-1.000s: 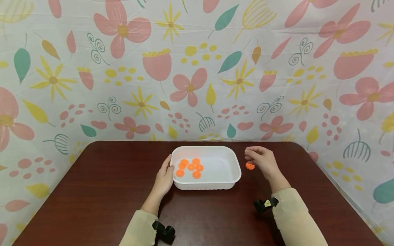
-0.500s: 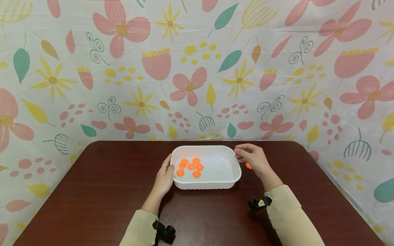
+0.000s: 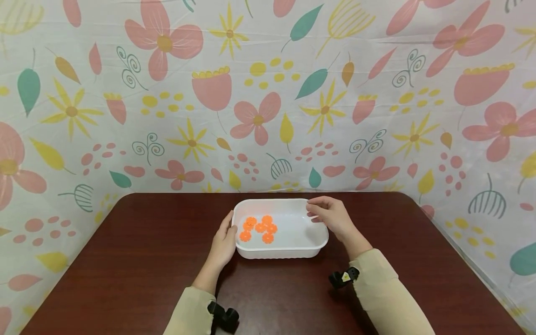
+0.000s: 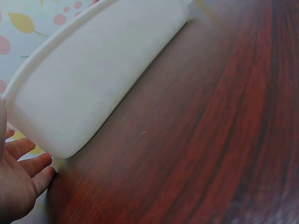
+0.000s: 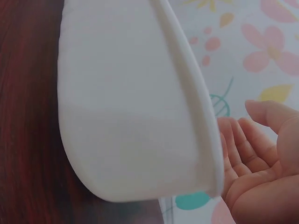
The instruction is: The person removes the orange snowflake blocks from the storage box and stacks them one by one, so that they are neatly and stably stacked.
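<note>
In the head view a white plastic tub (image 3: 280,253) stands on the table. Several small orange flower-shaped pieces (image 3: 267,238) lie on the left half of its floor. My left hand (image 3: 224,239) holds the tub's left end, thumb at the rim and fingers along the outer wall; the left wrist view shows those fingers (image 4: 43,179) low against the end. Over the tub's right end is my right hand (image 3: 332,217), its fingers bent and pointing left. No piece shows in it in the right wrist view; I cannot tell whether its fingertips pinch something.
The dark brown table (image 3: 155,251) extends on both sides of the tub and in front of it. A floral-printed cloth (image 3: 259,116) hangs directly behind the table's far edge. Each sleeved forearm carries a black wrist camera (image 3: 345,278).
My right hand has moved left from beside the tub to over its right end. The orange piece on the table to the right is now out of sight. My left hand stays put.
</note>
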`<state>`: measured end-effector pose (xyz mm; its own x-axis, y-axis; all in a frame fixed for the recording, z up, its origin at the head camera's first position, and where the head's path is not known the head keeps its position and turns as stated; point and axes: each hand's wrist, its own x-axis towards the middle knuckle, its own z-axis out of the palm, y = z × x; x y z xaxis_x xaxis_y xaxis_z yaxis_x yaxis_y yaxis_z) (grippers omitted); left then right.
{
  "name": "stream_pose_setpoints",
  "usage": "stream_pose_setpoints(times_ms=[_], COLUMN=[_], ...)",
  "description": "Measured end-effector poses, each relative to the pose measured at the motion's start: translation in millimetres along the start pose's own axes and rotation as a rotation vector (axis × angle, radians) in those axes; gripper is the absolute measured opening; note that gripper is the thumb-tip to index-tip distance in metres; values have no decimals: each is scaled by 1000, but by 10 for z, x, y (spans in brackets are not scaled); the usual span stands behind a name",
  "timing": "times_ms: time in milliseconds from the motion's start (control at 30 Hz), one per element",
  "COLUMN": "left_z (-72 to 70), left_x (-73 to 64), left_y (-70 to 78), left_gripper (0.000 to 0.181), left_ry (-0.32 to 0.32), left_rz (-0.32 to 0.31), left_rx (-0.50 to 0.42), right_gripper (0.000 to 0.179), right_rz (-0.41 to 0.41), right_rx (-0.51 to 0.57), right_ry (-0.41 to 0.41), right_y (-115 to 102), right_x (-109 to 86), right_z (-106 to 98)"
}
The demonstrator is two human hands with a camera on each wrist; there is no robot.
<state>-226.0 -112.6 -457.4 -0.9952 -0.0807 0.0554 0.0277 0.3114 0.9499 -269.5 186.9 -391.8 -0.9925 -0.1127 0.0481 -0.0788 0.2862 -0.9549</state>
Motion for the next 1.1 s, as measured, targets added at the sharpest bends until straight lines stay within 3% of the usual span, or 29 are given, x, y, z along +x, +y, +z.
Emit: stream_pose_setpoints(times_ms=[667,1100], left_z=[12,14], left_x=[8,4], left_y=[-15,-9], left_gripper=[50,50], left_ry=[10,10], left_rz=[10,-2], left_rx=[-5,0], right_gripper=[34,32], right_rz=[23,-59], right_rx=[-65,-96], right_ry=[-77,-188], right_y=[-23,-27], right_x=[81,103], right_z=[430,701])
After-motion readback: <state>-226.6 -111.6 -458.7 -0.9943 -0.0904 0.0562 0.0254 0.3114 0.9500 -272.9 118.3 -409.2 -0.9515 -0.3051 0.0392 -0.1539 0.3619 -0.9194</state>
